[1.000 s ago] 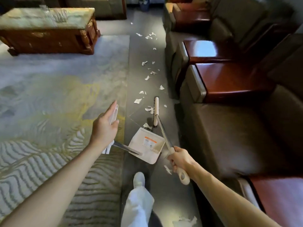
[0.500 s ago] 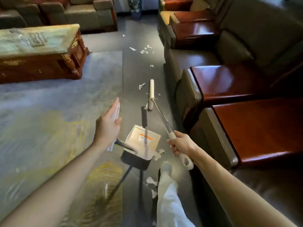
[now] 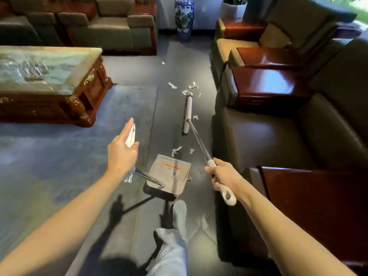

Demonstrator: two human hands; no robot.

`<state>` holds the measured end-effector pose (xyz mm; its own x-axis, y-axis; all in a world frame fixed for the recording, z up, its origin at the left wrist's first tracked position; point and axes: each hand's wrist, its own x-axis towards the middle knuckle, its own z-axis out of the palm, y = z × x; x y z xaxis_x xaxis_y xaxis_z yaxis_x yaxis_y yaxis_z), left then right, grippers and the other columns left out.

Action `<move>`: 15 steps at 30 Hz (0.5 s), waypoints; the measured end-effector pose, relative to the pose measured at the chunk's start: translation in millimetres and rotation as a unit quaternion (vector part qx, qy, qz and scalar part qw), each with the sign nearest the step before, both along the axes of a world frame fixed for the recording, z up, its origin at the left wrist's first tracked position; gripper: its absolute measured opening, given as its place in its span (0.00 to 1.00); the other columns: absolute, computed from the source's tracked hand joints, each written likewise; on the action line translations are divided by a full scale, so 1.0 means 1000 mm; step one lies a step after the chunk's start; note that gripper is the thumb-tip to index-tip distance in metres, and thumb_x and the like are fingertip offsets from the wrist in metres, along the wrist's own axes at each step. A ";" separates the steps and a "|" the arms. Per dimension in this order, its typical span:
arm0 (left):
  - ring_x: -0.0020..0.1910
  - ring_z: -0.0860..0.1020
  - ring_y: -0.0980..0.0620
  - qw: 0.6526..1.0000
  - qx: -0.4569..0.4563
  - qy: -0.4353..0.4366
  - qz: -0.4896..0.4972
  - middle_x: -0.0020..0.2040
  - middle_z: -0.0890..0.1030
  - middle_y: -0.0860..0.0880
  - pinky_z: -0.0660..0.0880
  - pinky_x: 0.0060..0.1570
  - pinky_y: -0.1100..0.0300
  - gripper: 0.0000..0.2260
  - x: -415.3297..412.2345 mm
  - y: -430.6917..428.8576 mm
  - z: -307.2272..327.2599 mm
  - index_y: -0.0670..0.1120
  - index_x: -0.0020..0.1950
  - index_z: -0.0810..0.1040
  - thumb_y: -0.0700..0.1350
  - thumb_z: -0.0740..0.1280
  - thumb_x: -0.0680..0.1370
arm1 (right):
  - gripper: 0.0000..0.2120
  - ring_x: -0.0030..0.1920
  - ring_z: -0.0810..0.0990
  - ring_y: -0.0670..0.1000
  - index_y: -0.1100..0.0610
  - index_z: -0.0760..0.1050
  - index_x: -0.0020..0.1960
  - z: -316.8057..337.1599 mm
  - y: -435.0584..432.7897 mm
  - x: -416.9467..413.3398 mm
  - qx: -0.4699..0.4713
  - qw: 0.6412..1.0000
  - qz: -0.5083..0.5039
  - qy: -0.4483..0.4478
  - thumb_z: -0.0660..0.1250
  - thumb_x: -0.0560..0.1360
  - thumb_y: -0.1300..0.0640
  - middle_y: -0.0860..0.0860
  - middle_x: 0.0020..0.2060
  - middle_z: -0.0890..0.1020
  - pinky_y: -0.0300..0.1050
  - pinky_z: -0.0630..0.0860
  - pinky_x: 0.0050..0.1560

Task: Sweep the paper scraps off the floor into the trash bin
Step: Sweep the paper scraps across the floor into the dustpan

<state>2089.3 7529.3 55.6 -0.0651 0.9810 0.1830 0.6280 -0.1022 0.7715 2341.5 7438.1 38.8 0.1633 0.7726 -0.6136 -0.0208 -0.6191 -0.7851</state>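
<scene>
Reaching farther ahead than 0.5 s ago, the broom (image 3: 188, 114) now lies just short of a paper scraps (image 3: 186, 92) cluster on the floor (image 3: 171, 120) beside the rug (image 3: 79, 156) edge. The right hand (image 3: 223, 175) grips its handle. The left hand (image 3: 122, 154) holds the dustpan (image 3: 169, 172) by its handle, with 2 scraps just beyond its lip.

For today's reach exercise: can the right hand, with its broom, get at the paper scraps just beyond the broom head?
Probably yes: the right hand grips the broom, whose head lies just short of the paper scraps, with nothing standing between.
</scene>
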 end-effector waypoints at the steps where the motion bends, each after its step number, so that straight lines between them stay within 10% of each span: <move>1: 0.64 0.73 0.42 1.000 -0.003 0.002 -0.004 0.65 0.76 0.42 0.65 0.62 0.59 0.30 0.011 0.040 -0.005 0.54 0.75 0.64 0.34 0.66 0.76 | 0.08 0.23 0.66 0.45 0.62 0.70 0.58 -0.006 0.039 0.012 -0.003 1.000 -0.001 -0.002 0.59 0.79 0.65 0.53 0.33 0.71 0.36 0.66 0.19; 15: 0.63 0.75 0.45 0.999 0.017 0.032 0.006 0.68 0.74 0.46 0.65 0.52 0.70 0.27 0.148 0.569 -0.010 0.46 0.73 0.68 0.31 0.65 0.75 | 0.15 0.18 0.68 0.44 0.57 0.67 0.63 -0.040 0.558 0.166 -0.032 0.999 0.015 0.007 0.60 0.78 0.66 0.48 0.19 0.71 0.35 0.66 0.19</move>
<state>2237.7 8098.4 45.8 -0.0636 0.9733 0.2204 0.6775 -0.1200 0.7257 2507.5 7996.1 -1.1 0.1322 0.7360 -0.6640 -0.0128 -0.6685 -0.7436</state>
